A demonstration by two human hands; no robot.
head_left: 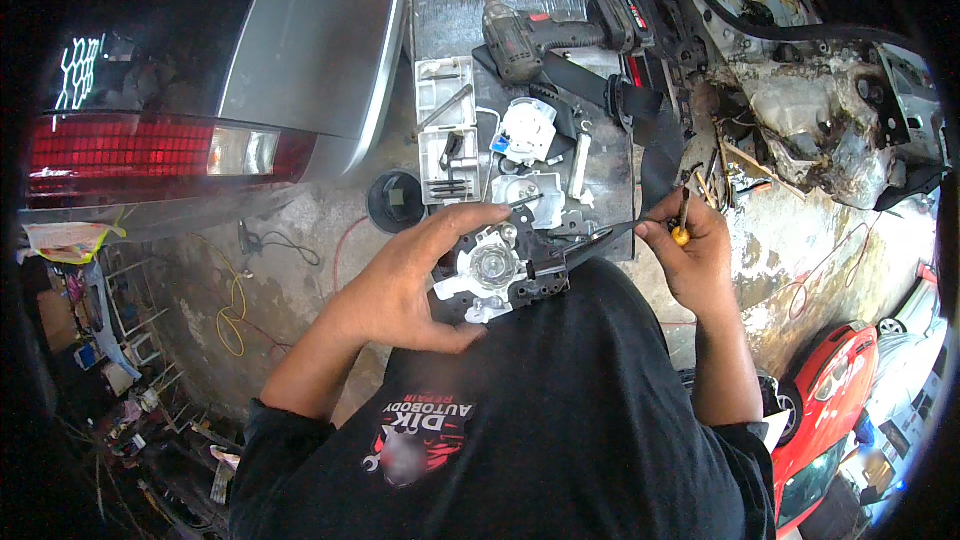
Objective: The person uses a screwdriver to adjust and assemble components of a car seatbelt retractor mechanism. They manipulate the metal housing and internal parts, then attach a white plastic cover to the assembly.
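My left hand (400, 275) is curled round a seat belt retractor (494, 262), its thumb below and fingers above. The retractor has a white plastic plate with a round hub on a black body, and rests near my lap. My right hand (690, 250) is closed to the right of it, pinching a thin dark tool with a yellow end (681, 237). A narrow dark piece runs from these fingers toward the retractor; I cannot tell where one ends and the other starts. Black belt webbing (657, 140) trails over the bench's right edge.
On the bench (440, 20) lie a cordless impact wrench (520, 40), a partitioned tray (445, 130), a white plastic cover (527, 130) and a spanner (580, 165). A black bucket (395, 202) stands left. A car tail light (130, 155) and a stripped body panel (810, 110) flank the bench.
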